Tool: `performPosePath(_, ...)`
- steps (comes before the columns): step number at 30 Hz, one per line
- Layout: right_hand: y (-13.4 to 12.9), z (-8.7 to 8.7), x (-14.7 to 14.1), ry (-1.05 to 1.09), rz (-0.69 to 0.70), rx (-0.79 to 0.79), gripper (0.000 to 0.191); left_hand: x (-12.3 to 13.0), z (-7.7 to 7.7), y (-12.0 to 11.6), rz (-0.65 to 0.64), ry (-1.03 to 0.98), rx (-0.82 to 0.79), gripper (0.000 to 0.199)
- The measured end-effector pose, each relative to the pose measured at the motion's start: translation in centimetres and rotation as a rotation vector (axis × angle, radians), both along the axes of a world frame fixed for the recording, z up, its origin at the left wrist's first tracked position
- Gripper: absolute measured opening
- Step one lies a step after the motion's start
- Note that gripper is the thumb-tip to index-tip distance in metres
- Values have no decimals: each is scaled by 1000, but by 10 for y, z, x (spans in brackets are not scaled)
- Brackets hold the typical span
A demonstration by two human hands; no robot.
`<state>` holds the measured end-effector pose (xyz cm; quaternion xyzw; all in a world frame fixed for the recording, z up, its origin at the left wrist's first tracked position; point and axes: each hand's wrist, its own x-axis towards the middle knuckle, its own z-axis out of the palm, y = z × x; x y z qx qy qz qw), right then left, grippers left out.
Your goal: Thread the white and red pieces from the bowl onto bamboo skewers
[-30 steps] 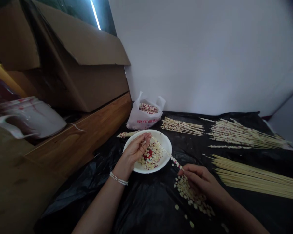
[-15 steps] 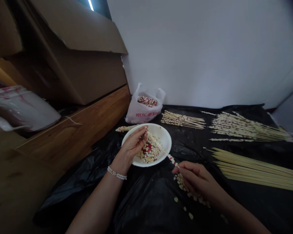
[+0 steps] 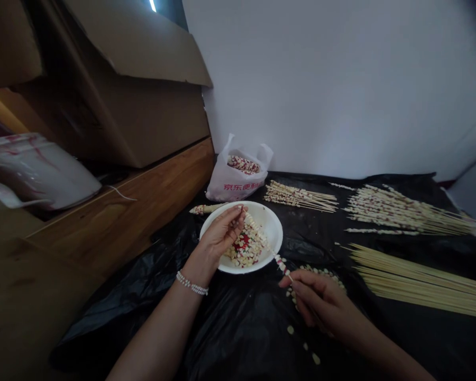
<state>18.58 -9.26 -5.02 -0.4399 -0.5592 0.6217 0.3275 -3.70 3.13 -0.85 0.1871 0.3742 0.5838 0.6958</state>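
Note:
My right hand [image 3: 321, 299], at the lower right, is closed on the near end of a thin wooden skewer [image 3: 291, 278]. Small pale and dark red pieces are threaded along it, and it slopes up to the left across a white bowl [image 3: 276, 233]. Over the bowl's left side, my left hand [image 3: 223, 230] pinches a small piece at the skewer's far tip; the fingers hide most of it. Loose pale and red pieces [image 3: 244, 256] lie in the bowl, around something bright red. Behind my right hand is a pile of pale pieces [image 3: 328, 274].
Filled skewers lie in two bundles, one at the back [image 3: 297, 196] and one at the right [image 3: 381, 209]. Bare skewers [image 3: 416, 280] fan out below. A white plastic bag [image 3: 238, 182] stands behind the bowl. Cardboard box [image 3: 150, 116] and white bucket [image 3: 51, 172] are left.
My left fingers stay pinched at the skewer's tip, with slight shifts. My right hand has turned a little, showing more of the pile behind it. The whole view has shifted slightly.

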Motion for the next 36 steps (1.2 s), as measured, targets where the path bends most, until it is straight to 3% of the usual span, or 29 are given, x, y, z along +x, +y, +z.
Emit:
performPosePath(8, -2, -4, 0, 10, 5, 28, 42, 3, 3, -4, -7, 91, 64, 11)
performPosePath(19, -5, -4, -7, 68, -22, -84, 45, 5, 3, -6, 34, 137, 89, 12)
performPosePath(36, -13, 6, -11, 16, 65, -83, 45, 7, 5, -7, 7, 127, 89, 11)
